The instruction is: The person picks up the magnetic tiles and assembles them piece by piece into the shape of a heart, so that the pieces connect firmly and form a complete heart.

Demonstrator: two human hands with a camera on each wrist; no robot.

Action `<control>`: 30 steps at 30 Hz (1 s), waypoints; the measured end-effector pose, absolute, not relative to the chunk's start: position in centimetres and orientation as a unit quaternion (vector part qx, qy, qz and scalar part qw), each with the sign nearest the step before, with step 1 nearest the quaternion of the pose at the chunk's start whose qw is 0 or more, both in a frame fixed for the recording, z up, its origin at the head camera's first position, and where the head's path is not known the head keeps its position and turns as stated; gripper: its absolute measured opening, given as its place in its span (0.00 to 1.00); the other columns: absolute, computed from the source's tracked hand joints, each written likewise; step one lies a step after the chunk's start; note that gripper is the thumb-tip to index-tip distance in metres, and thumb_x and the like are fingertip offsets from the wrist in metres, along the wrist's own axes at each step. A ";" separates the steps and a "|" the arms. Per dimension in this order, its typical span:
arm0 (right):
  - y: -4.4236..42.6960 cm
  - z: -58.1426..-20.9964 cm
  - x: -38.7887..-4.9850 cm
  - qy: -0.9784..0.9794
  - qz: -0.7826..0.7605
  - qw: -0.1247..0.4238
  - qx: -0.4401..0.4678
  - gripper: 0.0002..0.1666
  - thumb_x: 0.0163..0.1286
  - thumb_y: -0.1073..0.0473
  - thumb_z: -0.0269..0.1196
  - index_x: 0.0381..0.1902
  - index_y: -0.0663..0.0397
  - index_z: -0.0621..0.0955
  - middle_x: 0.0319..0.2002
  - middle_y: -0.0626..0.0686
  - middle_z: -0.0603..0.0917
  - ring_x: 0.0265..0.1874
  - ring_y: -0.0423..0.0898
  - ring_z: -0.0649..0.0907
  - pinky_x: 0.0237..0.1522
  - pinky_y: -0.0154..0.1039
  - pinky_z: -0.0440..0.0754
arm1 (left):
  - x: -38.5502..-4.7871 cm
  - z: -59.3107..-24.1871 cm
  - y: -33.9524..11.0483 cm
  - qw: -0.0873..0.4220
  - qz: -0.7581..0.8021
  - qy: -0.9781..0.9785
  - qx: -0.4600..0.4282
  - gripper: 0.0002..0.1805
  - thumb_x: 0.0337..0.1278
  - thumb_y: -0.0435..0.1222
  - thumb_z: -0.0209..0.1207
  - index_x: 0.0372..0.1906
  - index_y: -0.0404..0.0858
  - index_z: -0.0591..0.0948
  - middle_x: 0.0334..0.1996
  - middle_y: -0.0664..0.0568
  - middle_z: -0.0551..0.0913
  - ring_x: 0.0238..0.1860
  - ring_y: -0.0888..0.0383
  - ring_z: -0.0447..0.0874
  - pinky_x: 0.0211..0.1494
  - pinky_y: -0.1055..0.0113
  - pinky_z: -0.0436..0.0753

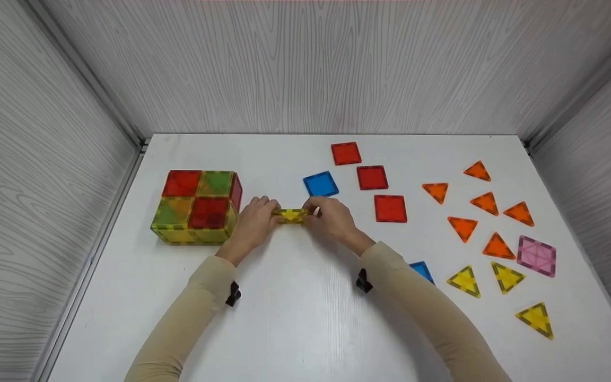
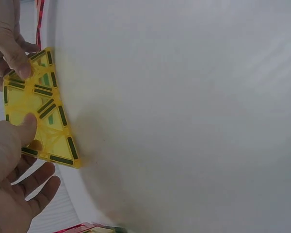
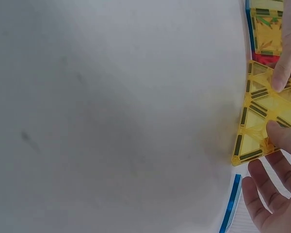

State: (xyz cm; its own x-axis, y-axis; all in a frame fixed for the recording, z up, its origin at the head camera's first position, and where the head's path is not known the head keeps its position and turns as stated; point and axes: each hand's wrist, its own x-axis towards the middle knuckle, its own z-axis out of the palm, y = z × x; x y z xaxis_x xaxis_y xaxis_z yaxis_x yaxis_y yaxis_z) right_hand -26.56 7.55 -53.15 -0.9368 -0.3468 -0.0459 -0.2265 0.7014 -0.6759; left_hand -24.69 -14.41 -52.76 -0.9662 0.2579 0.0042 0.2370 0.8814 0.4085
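Both hands hold a strip of yellow triangular magnetic tiles (image 1: 290, 216) between them, over the middle of the white table. The left hand (image 1: 255, 220) pinches its left end, thumb on the near face. At the other end, the right hand (image 1: 333, 218) pinches the strip the same way. In the left wrist view the yellow tiles (image 2: 43, 109) stand upright, joined edge to edge, their lower edge at or near the tabletop. Close to the left hand is a block built of magnetic tiles (image 1: 197, 209), with red and green squares on top and yellow sides.
Red square tiles (image 1: 372, 178) and a blue square tile (image 1: 321, 184) lie beyond the right hand. Another blue tile (image 1: 421, 271) is partly hidden by the right sleeve. Farther right lie several orange triangles (image 1: 463, 228), yellow triangles (image 1: 538, 319) and a pink square (image 1: 537, 256).
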 end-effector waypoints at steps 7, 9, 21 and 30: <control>10.1 -52.8 -27.0 0.927 -0.333 0.096 -0.141 0.20 0.71 0.52 0.72 0.58 0.47 0.84 0.55 0.52 0.86 0.55 0.51 0.83 0.59 0.47 0.86 | -24.2 -53.2 -14.6 0.012 0.193 0.973 0.130 0.19 0.76 0.45 0.61 0.59 0.38 0.79 0.53 0.42 0.81 0.55 0.45 0.76 0.65 0.52 0.82; 11.9 -52.5 -27.4 0.931 -0.324 0.092 -0.140 0.23 0.71 0.51 0.72 0.61 0.48 0.83 0.56 0.53 0.85 0.56 0.52 0.83 0.59 0.48 0.87 | -24.1 -53.3 -14.6 0.010 0.202 0.972 0.120 0.19 0.76 0.46 0.61 0.60 0.38 0.78 0.53 0.43 0.80 0.56 0.46 0.76 0.65 0.52 0.82; 28.4 -52.4 -29.9 0.972 -0.221 0.021 -0.081 0.31 0.75 0.47 0.67 0.69 0.54 0.79 0.66 0.65 0.79 0.63 0.64 0.78 0.65 0.64 0.81 | -23.5 -52.6 -14.9 -0.023 0.224 0.968 0.111 0.16 0.77 0.46 0.60 0.56 0.38 0.79 0.49 0.42 0.78 0.52 0.46 0.75 0.59 0.54 0.80; 35.8 -53.3 -31.2 0.986 -0.149 0.068 -0.024 0.40 0.76 0.43 0.64 0.77 0.57 0.70 0.75 0.72 0.67 0.69 0.73 0.68 0.70 0.72 0.71 | -23.5 -52.4 -14.9 -0.023 0.220 0.969 0.108 0.16 0.78 0.46 0.59 0.56 0.39 0.80 0.50 0.43 0.79 0.53 0.46 0.76 0.62 0.54 0.81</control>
